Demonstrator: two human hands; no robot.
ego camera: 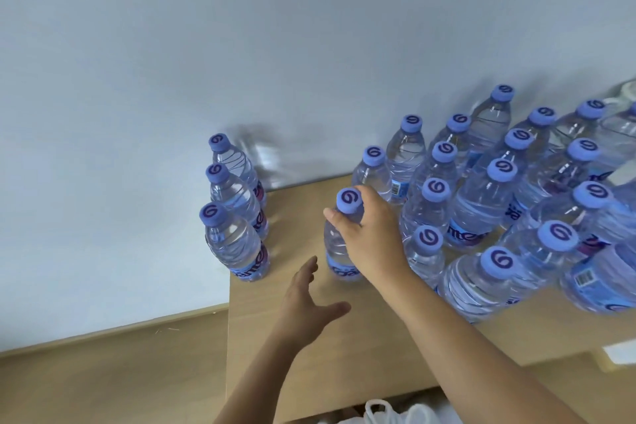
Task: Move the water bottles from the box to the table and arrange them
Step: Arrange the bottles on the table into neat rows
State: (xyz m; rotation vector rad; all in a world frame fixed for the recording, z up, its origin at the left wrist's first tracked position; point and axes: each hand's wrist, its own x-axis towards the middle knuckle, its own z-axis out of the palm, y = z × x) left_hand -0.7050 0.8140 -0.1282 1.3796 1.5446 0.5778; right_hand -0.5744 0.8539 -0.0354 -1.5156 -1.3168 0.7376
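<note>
Right hand: your right hand (370, 234) pinched the held bottle (340, 244) up by its neck, just under the blue cap (349, 200), likely because that part is thin and easy to grab.
Left hand: your left hand (306, 303) was spread out and held nothing. It hovered just over the table (309, 372) near the bottle's foot, maybe ready to steady it.
Held bottle: it stood up straight near the table's left edge, in the gap between two groups.
Left row: three bottles (237, 217) stood in a line along the left edge, so a neat row had begun there.
Big group: many bottles (499, 210) were packed close toward the right side and back edge.
Box: you could not see it here.
Guess: the held bottle looked bound for a second row.
</note>
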